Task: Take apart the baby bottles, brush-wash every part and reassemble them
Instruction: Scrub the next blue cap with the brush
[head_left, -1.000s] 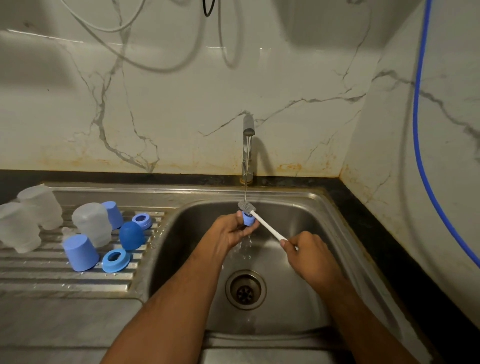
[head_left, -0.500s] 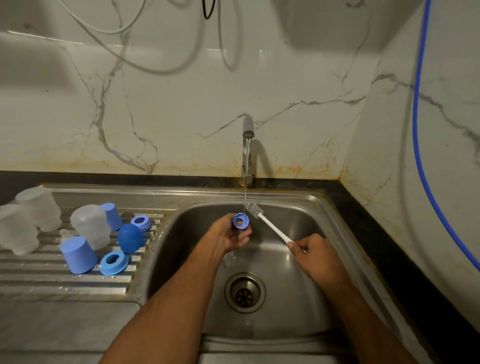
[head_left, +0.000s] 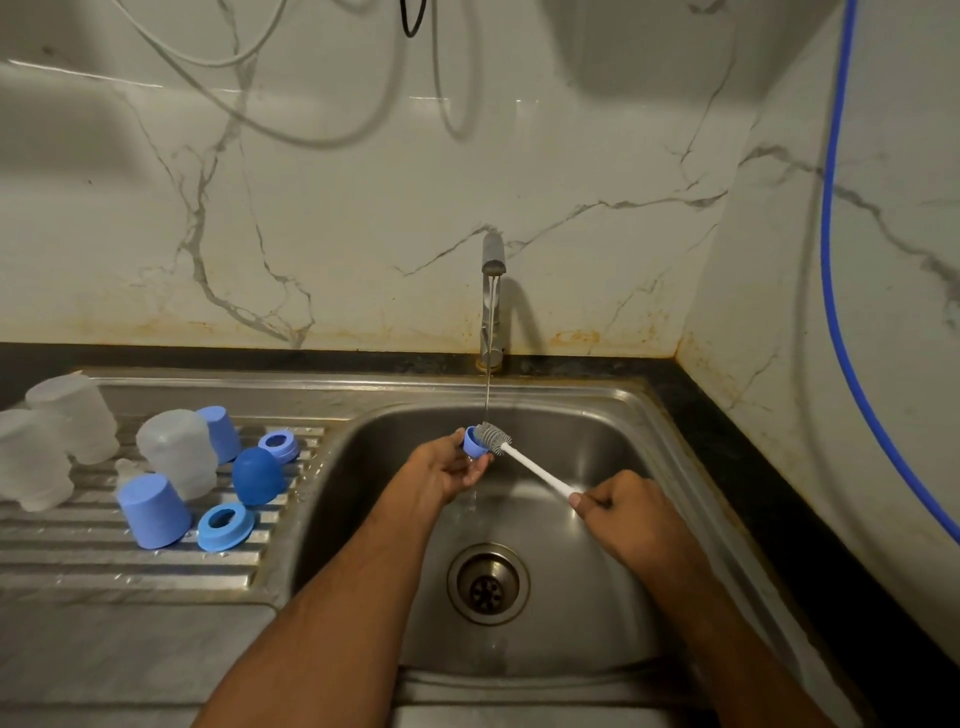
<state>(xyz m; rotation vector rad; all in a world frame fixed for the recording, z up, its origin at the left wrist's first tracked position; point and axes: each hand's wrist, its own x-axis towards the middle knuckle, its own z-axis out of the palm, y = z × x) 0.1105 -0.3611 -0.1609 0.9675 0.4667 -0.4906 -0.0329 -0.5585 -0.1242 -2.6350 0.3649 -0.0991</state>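
Steel basin (head_left: 597, 613) lies nearest under my forearms, wet, with the drain (head_left: 487, 583) at its middle and nothing else in it. Above that, my right hand (head_left: 631, 514) is closed in a fist round the white handle of the bottle brush (head_left: 530, 465). The brush runs up and to the left from that fist, its long axis slanting toward my left hand (head_left: 447, 470), and the grey bristle head sits in the mouth of the small blue ring (head_left: 471, 440). My left fingers curl round that ring and hold it tipped with its opening facing the brush, right under the thin stream from the tap (head_left: 492, 296). So the part lies up and left of my brush hand, and I judge the scrubbing has to travel along that slant, in and out of the opening.

Farther left, on the ribbed draining board (head_left: 130, 561), the other parts wait: two blue caps upside down, a round dark blue dome (head_left: 257, 475), two more blue rings lying flat, and three cloudy bottle bodies standing mouth down. All are apart, so reassembly is, I reckon, well off.
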